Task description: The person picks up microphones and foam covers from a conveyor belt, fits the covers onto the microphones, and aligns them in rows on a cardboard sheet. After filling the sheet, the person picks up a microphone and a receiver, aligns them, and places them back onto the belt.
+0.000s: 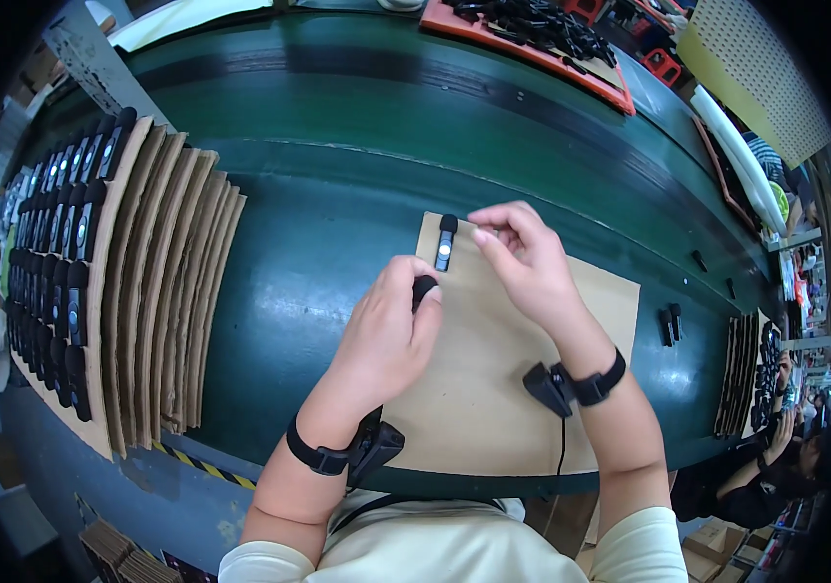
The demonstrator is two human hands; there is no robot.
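Note:
A sheet of brown cardboard [493, 389] lies on the green bench in front of me. Near its far left corner rests a small black clip-on microphone [444, 251] with a foam top and a light round spot. Just below it, my left hand [381, 330] is closed around another microphone [424, 288]; only its black foam tip shows between thumb and forefinger. To the right of the lying microphone, over the far edge of the cardboard, my right hand [527, 257] has its fingers curled, thumb and forefinger slightly apart, with nothing visible between them.
At left stands a stack of cardboard sheets [158, 291], its top sheet covered with rows of similar microphones [66, 233]. A red-rimmed tray [571, 68] of black parts sits at the far side. Loose microphones [672, 324] lie at right, near another stack [738, 374] and a co-worker [765, 476].

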